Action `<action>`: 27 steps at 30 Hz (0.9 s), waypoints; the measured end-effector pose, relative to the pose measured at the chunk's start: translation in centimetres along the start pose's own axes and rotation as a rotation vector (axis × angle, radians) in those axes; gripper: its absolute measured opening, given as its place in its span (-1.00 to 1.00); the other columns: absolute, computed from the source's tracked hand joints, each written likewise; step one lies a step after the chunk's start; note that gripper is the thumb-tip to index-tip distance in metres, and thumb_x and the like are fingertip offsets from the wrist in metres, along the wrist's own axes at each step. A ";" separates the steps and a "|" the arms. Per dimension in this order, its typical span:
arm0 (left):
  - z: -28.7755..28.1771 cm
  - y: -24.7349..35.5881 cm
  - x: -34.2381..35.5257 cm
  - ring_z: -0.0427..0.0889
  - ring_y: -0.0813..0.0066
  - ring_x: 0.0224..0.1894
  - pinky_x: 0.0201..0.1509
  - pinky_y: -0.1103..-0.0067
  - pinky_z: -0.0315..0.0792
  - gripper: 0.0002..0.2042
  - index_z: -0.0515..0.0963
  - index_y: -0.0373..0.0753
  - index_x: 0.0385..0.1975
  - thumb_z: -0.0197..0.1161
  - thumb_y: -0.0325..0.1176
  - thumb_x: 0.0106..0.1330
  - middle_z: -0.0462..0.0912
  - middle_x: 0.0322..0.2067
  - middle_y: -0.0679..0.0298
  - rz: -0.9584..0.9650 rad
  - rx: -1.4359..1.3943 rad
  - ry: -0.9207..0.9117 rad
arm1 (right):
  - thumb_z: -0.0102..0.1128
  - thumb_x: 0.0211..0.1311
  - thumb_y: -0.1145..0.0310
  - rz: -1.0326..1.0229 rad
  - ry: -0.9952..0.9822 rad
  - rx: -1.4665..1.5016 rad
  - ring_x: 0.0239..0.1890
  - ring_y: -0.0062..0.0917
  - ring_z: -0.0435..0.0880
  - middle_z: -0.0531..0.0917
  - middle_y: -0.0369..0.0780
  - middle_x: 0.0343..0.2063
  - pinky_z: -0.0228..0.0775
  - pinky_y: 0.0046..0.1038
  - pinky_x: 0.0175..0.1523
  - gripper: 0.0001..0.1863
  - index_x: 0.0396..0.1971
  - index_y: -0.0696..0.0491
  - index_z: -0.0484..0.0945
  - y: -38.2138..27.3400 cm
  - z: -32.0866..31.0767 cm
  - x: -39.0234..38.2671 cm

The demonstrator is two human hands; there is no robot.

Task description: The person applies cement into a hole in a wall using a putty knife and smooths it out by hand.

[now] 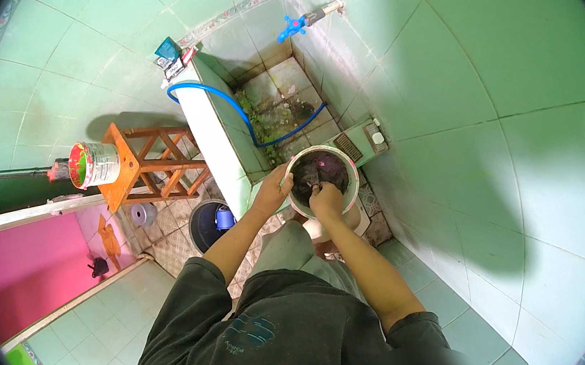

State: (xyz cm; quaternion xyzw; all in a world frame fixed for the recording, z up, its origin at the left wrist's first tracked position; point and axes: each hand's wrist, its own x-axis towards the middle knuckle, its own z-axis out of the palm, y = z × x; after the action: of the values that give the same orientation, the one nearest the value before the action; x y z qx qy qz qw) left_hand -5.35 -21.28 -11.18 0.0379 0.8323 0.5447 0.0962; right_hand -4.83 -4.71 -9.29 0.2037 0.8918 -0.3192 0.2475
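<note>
A white paint bucket (352,182) with dark paint inside rests on the corner of a green-tiled water tank (221,142). My left hand (274,189) grips the bucket's left rim. My right hand (325,198) is over the bucket's near side, closed on a stick or brush handle (313,176) that dips into the dark paint. Both forearms reach up from my dark green shirt at the bottom of the view.
A blue hose (233,104) runs into the tank under a blue tap (292,27). A wooden stool (154,163) holds a tipped paint can (91,165). A dark bucket with a blue scoop (212,222) stands on the floor. A pink door (23,264) is at lower left.
</note>
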 end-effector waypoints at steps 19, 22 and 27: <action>-2.6 2.2 7.1 0.65 0.21 -0.21 -0.06 0.38 0.50 -0.62 0.52 -0.29 0.04 0.19 -0.28 0.25 0.64 -0.23 0.00 -0.014 0.232 -0.312 | 0.22 0.25 0.13 -0.401 -0.056 0.250 -0.01 -0.16 0.64 0.67 -0.03 -0.07 0.44 -0.26 0.11 -0.56 0.06 0.02 0.59 8.1 -11.2 -7.6; -2.7 2.2 7.9 0.65 0.11 -0.32 -0.14 0.35 0.50 -0.64 0.57 -0.27 -0.03 0.18 -0.32 0.17 0.64 -0.38 -0.04 -0.017 0.292 -0.390 | 0.21 0.28 0.11 -0.398 -0.069 0.292 0.05 -0.20 0.62 0.63 -0.03 0.00 0.41 -0.31 0.16 -0.55 0.10 -0.01 0.58 9.7 -12.4 -8.8; -1.3 5.4 7.0 0.63 -0.08 -0.31 -0.18 0.24 0.48 -0.66 0.60 -0.26 -0.11 0.18 -0.27 0.12 0.62 -0.40 -0.12 0.037 0.333 -0.327 | 0.20 0.32 0.11 -0.436 0.023 0.398 0.12 -0.27 0.59 0.61 -0.07 0.06 0.37 -0.35 0.21 -0.53 0.16 -0.01 0.53 11.1 -16.3 -12.5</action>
State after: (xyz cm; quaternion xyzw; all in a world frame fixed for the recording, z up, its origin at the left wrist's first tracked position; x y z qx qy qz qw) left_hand -12.68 -19.07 -6.59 0.1565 0.8831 0.3881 0.2122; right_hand 5.79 11.56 3.67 0.0557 0.8371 -0.5313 0.1182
